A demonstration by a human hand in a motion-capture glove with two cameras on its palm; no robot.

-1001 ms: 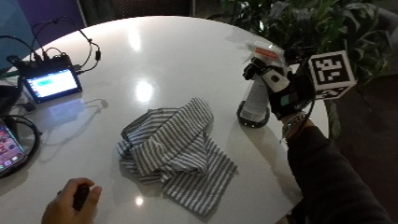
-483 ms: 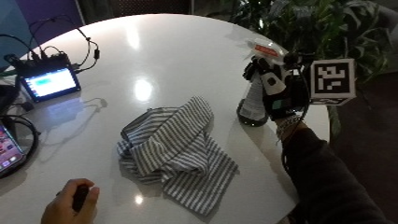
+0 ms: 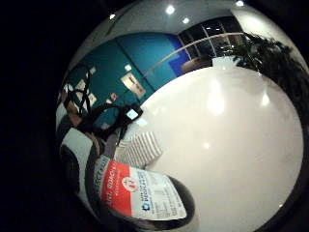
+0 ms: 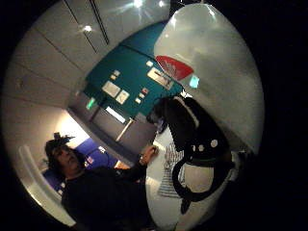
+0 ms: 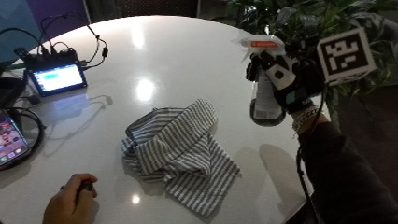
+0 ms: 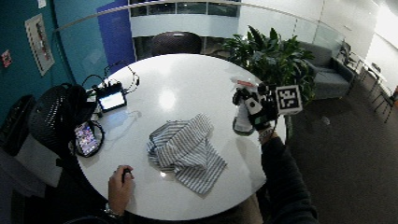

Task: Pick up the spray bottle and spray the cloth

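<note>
Bottle (image 5: 266, 100) label legible only in palm view, seemingly

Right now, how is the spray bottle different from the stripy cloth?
The white plastic spray bottle with a red label is lifted off the round white table, while the grey-and-white striped cloth lies crumpled on it. The bottle stands upright and keeps a stiff shape; the cloth is soft and spread low. The black-gloved right hand grips the bottle; nothing touches the cloth. Both are at the table's near side.
</note>
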